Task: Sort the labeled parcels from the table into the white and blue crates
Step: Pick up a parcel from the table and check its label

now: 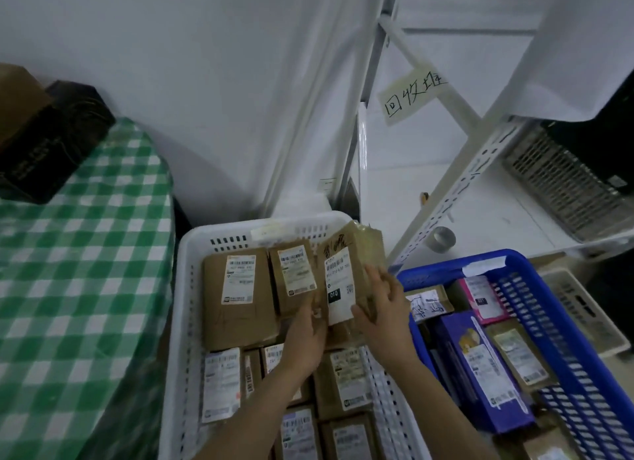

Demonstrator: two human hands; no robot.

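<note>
Sorting station, head view. The left grip [305, 336] and right grip [380, 308] both grasp one brown parcel [338, 277], white label facing up, held tilted above the far right corner of the white crate [185, 288]. The left grip pinches the parcel's near left edge; the right grip's fingers lie curled over its right side, thumb at the label's lower corner. Beneath, labelled brown parcels [236, 295] cover the white crate, labels up. The blue crate [535, 288] stands just beside the white crate's right wall and holds a purple box [480, 367], a pink parcel [480, 298] and further brown packets. Left of the white crate is the desk [68, 288] under a green checked cloth, with a dark box [51, 144] at its far edge. A tape roll [442, 239] lies on the white shelf [497, 219] beyond the blue crate.
</note>
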